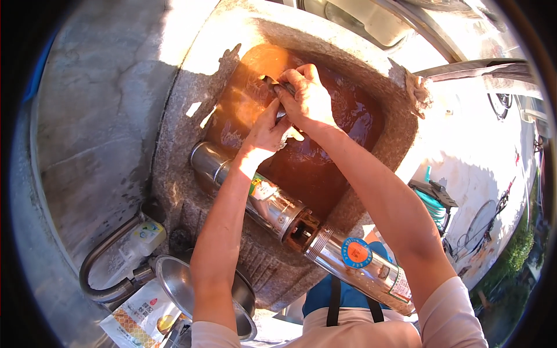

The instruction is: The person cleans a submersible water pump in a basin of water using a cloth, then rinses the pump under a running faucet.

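Observation:
Both my hands meet over a stone basin (400, 116) of rusty brown water (313, 180). Fingers bent and pressed together, my right hand (307, 95) grips a small dark metallic piece (281, 95), mostly hidden by the fingers. My left hand (267, 134) closes on the same piece from below. Something pale shows beside the left fingers, too unclear to name. Under my left forearm, a shiny steel cylinder like a submersible pump (336, 250) lies slantwise across the basin's near side. Rust stains the open gap in its middle, and a round blue-and-orange sticker marks its lower end.
At the lower left are metal bowls (174, 279), a bent metal pipe (87, 275), a translucent bottle (142, 242) and a printed plastic bag (139, 318). A concrete wall (98, 116) borders the basin's left. Coiled teal hose (430, 203) lies to the right.

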